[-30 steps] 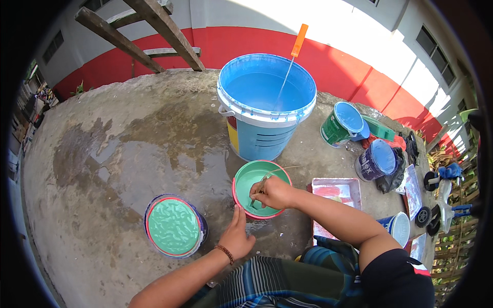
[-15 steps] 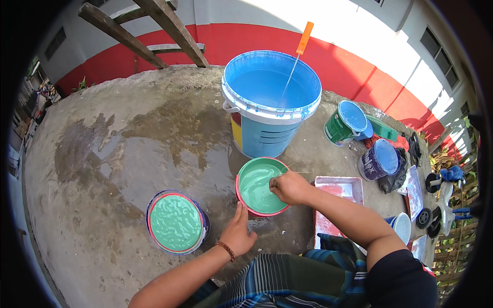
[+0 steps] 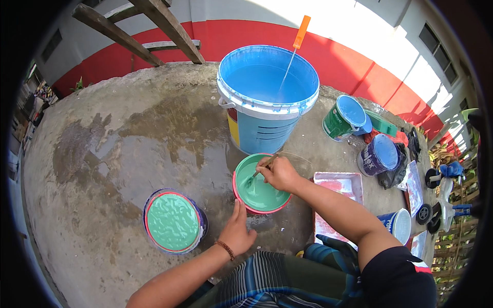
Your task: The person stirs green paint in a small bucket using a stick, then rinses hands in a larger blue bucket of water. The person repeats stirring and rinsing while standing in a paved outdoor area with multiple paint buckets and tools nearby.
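A small tub [image 3: 234,184] with a pink-red rim stands on the concrete in front of me, holding smooth light green paint [image 3: 262,196]. My right hand [image 3: 280,173] grips a thin brown stick [image 3: 257,172] whose lower end dips into that paint. At the tub's near left rim, the stretched fingers of my left hand [image 3: 238,231] press against the edge, thumb apart. To the left sits a dark-sided paint pail [image 3: 204,226], filled nearly to its rim with thicker, rippled green paint [image 3: 173,220].
Behind the tub stands a large bucket [image 3: 264,131] of blue liquid, an orange-handled rod [image 3: 302,33] leaning in it. Rightward are a stained paint tray [image 3: 354,182], a green can [image 3: 335,124], a purple can [image 3: 371,160] and a white-blue can [image 3: 394,226]. Wooden beams [image 3: 118,36] lean far left.
My right hand has risen and shifted slightly left over the tub, showing more of the stick, now tilted. My left hand stays at the rim. The view has shifted slightly.
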Tool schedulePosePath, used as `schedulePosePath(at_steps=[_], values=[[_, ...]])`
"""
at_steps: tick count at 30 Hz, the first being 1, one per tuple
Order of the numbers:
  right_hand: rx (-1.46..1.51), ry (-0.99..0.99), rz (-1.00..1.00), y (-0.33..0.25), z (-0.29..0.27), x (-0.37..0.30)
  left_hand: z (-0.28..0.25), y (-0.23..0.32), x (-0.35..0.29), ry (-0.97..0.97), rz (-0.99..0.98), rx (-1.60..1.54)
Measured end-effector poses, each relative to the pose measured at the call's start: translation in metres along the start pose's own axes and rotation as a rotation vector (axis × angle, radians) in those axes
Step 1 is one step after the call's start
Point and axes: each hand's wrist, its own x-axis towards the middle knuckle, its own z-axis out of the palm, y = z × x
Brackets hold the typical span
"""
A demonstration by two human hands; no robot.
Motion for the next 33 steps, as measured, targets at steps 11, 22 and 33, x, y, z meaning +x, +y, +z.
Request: schedulePosePath(at_steps=[11, 22, 33], values=[[0.315, 0.050, 0.409, 0.032, -0.043, -0.020, -0.014, 0.003, -0.002, -0.021, -0.135, -0.224], [0.424, 0.648, 0.933, -0.007, -0.083, -0.098, -0.086, 0.096, -0.108, 0.112, -0.738, -1.112], [0.838, 0.113, 0.591, -0.099, -0.193, 0.100, -0.193, 0.219, 0.051, 0.319, -0.481, -1.411]])
